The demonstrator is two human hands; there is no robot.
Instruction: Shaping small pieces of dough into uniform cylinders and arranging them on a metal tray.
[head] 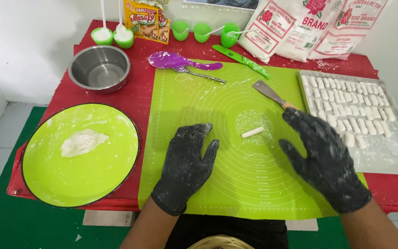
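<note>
Just dough stick (252, 132) between open hands (186, 162).

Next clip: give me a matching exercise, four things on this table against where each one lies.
Things:
1. dough stick
2. dough lump
3. steel bowl
4. scraper

Places:
A. on the round green plate
B. far left, on the red cloth
C. middle of the green mat, between the left hand and right hand
D. on the mat's right side, beside the tray

Pairs: 1-C, 2-A, 3-B, 4-D
</note>
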